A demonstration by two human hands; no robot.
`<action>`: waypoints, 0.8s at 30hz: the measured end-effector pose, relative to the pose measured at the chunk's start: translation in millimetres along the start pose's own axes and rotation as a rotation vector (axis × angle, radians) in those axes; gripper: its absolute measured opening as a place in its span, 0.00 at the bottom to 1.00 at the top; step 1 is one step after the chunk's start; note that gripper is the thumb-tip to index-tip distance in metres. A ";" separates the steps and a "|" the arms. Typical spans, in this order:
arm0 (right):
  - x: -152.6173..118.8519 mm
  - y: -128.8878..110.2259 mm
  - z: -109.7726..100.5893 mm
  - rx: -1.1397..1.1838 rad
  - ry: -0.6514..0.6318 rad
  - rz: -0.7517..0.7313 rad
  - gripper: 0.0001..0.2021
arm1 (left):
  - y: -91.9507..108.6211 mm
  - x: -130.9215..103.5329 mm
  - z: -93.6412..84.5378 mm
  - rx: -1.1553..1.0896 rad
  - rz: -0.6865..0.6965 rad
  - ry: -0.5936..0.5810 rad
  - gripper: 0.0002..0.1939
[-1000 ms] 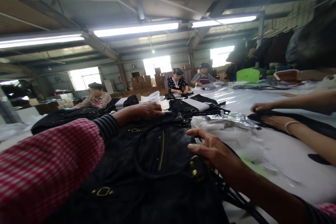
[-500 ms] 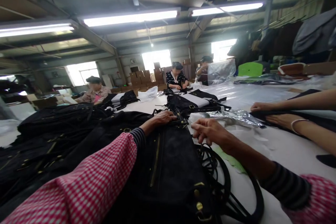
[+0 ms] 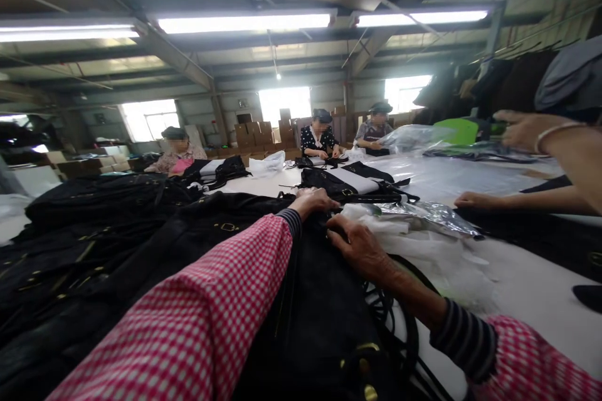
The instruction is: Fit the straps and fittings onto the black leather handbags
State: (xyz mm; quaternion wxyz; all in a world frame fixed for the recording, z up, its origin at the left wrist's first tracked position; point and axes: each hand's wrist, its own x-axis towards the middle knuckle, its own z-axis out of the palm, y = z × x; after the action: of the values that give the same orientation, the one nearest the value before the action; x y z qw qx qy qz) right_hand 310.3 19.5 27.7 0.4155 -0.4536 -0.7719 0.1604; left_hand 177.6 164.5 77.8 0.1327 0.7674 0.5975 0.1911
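Note:
A black bag [image 3: 324,319] with brass-coloured hardware and a zip lies in front of me, its far end under both hands. My left hand [image 3: 316,199] is closed on that far end, the fingertips partly hidden. Close by on the right, my right hand [image 3: 361,249] has its thumb and fingers bent around the bag's edge; the exact hold is hard to see. Black straps [image 3: 409,326] loop out from the bag's right side, below my right forearm. White tissue paper [image 3: 423,250] lies crumpled just past my right hand.
More black bags [image 3: 84,257] are heaped at left. Beyond my hands lies a black bag with a white wrap [image 3: 355,180]. At right, a co-worker's hands [image 3: 531,131] are over black material. Clear plastic sheeting [image 3: 451,169] covers the table's far right. Several co-workers sit across the table.
My left hand has shifted right along the bag's far end. My right hand has moved left and down onto the bag's edge. One hand of the co-worker at right has lifted off the black material.

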 end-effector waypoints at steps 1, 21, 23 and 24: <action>-1.8 0.3 -0.2 0.027 -0.017 -0.010 0.10 | 1.6 0.9 5.3 -0.014 -0.032 0.004 0.13; 154.3 55.2 30.4 -0.076 0.175 -0.058 0.16 | -48.8 5.3 -3.3 -0.949 -0.121 0.033 0.12; 154.4 49.2 28.1 -0.139 0.186 -0.084 0.11 | -50.3 10.7 -2.0 -0.949 -0.162 0.079 0.20; 154.1 46.7 25.8 -0.172 0.181 -0.090 0.09 | -51.0 12.8 -1.6 -0.939 -0.176 0.103 0.23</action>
State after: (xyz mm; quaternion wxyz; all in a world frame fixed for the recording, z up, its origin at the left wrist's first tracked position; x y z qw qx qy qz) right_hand 279.0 176.4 59.4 0.4498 -0.4650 -0.7618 0.0331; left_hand 135.4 189.6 59.0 0.4509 0.5603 0.5151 0.4662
